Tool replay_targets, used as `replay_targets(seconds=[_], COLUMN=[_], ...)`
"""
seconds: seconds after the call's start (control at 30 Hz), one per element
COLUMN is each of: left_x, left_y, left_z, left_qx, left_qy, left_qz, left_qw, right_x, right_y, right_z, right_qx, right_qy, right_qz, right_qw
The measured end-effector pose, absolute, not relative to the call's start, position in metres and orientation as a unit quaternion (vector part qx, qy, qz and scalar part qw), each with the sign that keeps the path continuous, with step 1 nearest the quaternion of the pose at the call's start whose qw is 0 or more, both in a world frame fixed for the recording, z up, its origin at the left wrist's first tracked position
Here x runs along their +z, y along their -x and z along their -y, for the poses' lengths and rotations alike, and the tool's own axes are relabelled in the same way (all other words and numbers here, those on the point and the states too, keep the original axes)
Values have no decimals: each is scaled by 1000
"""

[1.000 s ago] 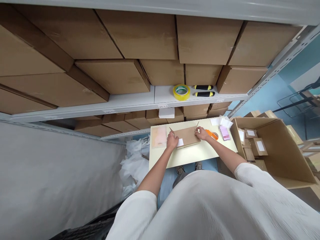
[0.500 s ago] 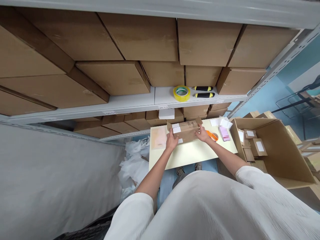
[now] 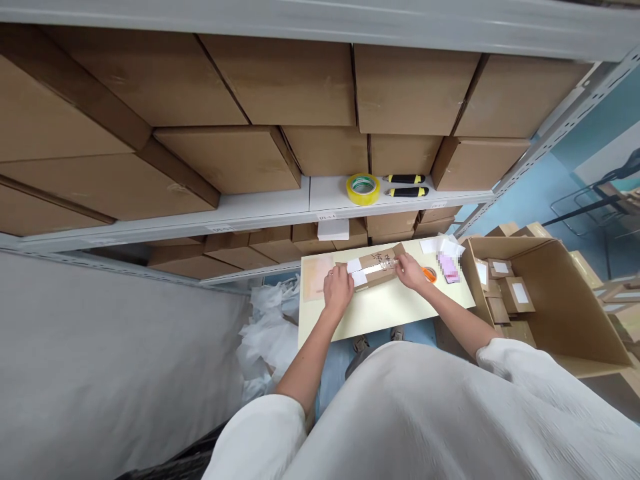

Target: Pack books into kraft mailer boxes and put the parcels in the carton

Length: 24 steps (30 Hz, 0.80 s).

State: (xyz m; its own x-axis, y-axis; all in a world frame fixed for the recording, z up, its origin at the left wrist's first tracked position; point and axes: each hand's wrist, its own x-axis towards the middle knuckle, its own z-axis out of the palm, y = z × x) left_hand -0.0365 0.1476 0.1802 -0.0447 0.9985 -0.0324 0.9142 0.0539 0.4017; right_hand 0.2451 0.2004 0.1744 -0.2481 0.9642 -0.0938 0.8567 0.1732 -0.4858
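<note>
A small cardboard box (image 3: pixel 375 277) lies on the pale yellow tabletop (image 3: pixel 370 320), with dark handwriting and white label pieces on its upper side. A bright strip runs lengthwise along its top; I cannot tell if it is tape or a gap between flaps. My left hand (image 3: pixel 339 291) is closed at the box's left end, fingers curled over the edge. At the right end, my right hand (image 3: pixel 411 272) pinches the box's edge, fingertips partly hidden. An orange roll of tape (image 3: pixel 430 274) lies just right of my right hand.
On the shelf (image 3: pixel 280 200) sit a yellow roll of tape (image 3: pixel 363 189) and two black-yellow utility knives (image 3: pixel 407 192), before stacked cartons (image 3: pixel 410 90). A large open carton (image 3: pixel 565 313) holding small boxes stands at the right. White plastic wrapping (image 3: pixel 270 327) is heaped left of the table.
Both hands have shifted from gripping the box's sides to its ends, fingers over the top. The box's top has tilted into view, and the bright strip now shows along it.
</note>
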Motion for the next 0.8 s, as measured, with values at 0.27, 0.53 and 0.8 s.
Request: replay_targets(seconds=[0.27, 0.53, 0.8], left_x=[141, 121, 122], left_y=[25, 42, 40], left_z=[-158, -158, -161], left_qx=[114, 148, 197], left_qy=[-670, -659, -644], left_qz=[-691, -678, -682], left_qw=[248, 291, 284], right_x=[158, 149, 159], right_y=[-242, -247, -244], right_z=[-223, -211, -211], right_qx=[251, 270, 297], right_qy=[581, 595, 615], right_qz=[774, 757, 730], right_qw=[24, 19, 34])
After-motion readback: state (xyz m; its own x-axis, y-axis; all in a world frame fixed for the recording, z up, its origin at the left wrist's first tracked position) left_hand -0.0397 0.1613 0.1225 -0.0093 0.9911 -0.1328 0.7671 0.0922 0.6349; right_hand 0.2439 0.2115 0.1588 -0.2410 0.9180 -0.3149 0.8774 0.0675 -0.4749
